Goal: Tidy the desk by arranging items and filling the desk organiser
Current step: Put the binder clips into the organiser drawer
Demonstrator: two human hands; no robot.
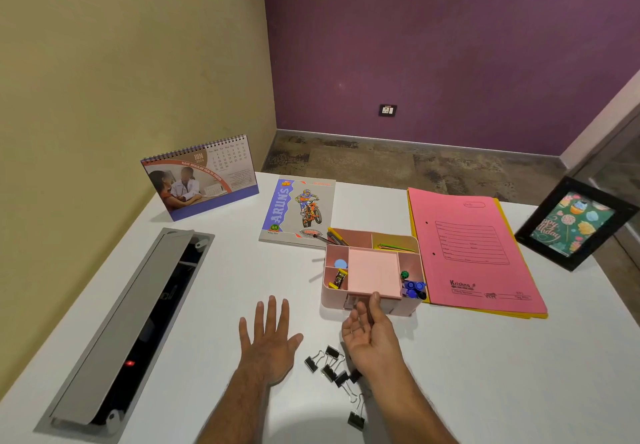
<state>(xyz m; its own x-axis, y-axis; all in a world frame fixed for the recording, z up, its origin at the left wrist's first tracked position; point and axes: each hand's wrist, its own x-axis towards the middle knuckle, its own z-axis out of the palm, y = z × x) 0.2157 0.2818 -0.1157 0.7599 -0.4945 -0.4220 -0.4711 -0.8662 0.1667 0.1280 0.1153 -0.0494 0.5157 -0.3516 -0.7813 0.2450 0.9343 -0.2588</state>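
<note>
- The right hand (369, 334) was turned palm-up at the front of the pink desk organiser (372, 270), thumb on the front lip of its small drawer (353, 301), which stood partly out; the fingers were loosely curled and held nothing that I could see.
- The left hand (268, 334) lay flat on the white desk (225, 287), fingers spread, empty.
- Black binder clips (329, 364) lay loose on the desk by the right wrist.
- The organiser's middle held a pink note pad (374, 270); left compartments held a blue disc (340, 264) and a small yellow-and-black item; right ones held blue-capped markers (414, 289).
- Pens (334, 235) filled a back compartment.
- A pink folder (474, 249) lay just beside it.
</note>
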